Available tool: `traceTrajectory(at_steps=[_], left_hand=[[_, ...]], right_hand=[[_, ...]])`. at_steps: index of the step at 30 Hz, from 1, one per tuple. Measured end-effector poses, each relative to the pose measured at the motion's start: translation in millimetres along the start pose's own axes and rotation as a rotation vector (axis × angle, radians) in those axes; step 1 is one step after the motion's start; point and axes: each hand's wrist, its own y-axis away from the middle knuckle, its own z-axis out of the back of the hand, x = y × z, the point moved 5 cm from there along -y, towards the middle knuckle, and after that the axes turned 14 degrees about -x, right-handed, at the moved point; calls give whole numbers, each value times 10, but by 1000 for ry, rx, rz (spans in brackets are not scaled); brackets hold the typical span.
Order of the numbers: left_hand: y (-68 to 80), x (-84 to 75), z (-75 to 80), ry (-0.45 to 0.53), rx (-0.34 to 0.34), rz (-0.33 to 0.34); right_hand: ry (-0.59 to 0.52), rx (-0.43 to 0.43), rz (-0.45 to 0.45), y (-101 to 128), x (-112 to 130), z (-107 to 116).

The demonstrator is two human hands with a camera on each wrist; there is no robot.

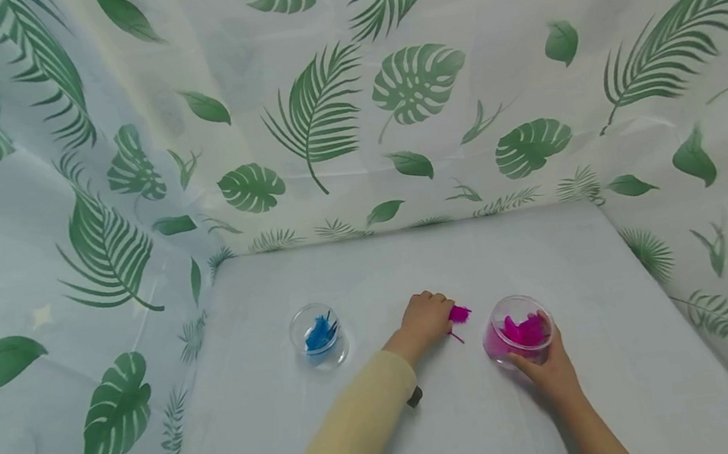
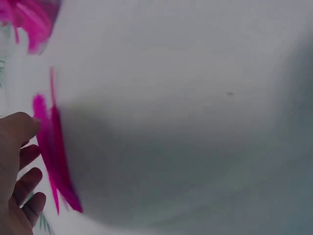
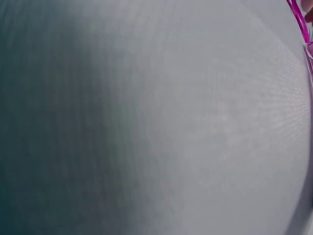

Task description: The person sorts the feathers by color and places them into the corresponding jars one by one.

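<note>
- The left hand (image 1: 426, 318) curls its fingers (image 2: 22, 169) over a loose pink feather (image 1: 458, 315) lying on the table (image 1: 632, 376), just left of the pink jar (image 1: 518, 332).
- The right hand (image 1: 549, 371) grips that jar (already feather-filled).
- Pinch the quill firmly; brace the jar.
- The blue-feather jar (image 1: 318, 336) sits farther left.

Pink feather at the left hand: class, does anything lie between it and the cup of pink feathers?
Nothing visible does. The pink feather lies at the left hand, and only bare table separates it from the cup, which the right hand holds.
</note>
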Motion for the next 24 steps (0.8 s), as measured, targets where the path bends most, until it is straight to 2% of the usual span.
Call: traceTrajectory(at_steps=[7,19,24], left_hand=[[59,-37,-175,-64,-29,-62],[86,-60,-144,-102,-84,-163],[101,-44,-112,-85,-118,-168]], right_hand=[[23,4,-13,10,18,-24],[9,9,-24,5,27,-20],[-7,-5,-5,-2,4,-16]])
